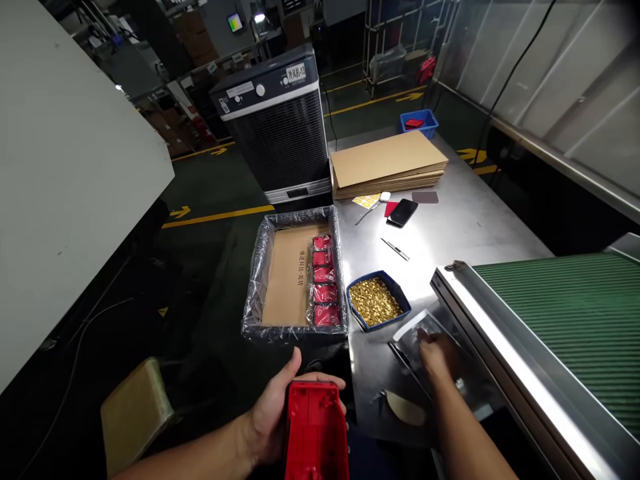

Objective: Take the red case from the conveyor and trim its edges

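My left hand (pixel 273 417) is closed round a red plastic part (pixel 316 430), held low in front of me beside the table edge. My right hand (pixel 436 357) lies on a stack of clear plastic bags (pixel 417 333) on the steel table (pixel 450 233), its fingers curled onto the top bag. Just left of the bags stands a blue tray of small brass pieces (pixel 376 301). A plastic-lined cardboard box (pixel 295 280) holds a row of bagged red parts (pixel 324 277) along its right side.
A conveyor with a green ribbed belt (pixel 565 320) runs along the right. Flat cardboard sheets (pixel 387 163), a phone (pixel 403 212), a pen (pixel 395 249) and a blue bin (pixel 419 121) lie further back. An air cooler (pixel 275 120) stands behind the box.
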Motion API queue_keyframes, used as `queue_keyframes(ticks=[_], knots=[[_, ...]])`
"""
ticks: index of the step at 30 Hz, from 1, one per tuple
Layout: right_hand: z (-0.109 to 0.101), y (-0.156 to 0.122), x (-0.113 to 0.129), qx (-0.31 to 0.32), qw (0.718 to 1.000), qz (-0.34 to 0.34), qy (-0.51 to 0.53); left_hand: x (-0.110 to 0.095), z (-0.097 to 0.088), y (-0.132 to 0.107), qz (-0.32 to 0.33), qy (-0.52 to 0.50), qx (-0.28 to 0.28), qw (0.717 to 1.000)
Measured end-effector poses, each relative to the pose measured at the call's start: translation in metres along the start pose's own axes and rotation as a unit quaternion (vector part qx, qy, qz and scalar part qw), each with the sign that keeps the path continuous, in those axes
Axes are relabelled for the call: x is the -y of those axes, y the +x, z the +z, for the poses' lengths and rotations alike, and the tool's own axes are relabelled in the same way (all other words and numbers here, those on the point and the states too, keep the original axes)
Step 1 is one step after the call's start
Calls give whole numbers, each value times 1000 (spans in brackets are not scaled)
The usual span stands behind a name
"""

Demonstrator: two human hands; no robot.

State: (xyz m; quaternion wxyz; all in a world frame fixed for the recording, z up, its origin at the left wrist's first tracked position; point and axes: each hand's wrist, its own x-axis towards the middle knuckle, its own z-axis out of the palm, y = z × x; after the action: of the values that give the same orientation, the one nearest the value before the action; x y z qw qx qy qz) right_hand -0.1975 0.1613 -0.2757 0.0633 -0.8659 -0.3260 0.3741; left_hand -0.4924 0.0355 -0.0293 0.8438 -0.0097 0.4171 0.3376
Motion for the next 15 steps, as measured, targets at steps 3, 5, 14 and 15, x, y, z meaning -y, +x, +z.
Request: queue_keyframes(ticks=[3,5,14,15], knots=[[1,-4,5,10,1000,5,-13,-4,3,2,4,10,25,1000],[-1,-6,8,6,1000,6,-5,-9,5,3,12,20,41,999],[2,-16,9,-64,983,19,172,-20,16,-4,-13,137,-9,990],[4,-18,8,-66,978,24,196,-20,20,-6,-12,161,-19,987]])
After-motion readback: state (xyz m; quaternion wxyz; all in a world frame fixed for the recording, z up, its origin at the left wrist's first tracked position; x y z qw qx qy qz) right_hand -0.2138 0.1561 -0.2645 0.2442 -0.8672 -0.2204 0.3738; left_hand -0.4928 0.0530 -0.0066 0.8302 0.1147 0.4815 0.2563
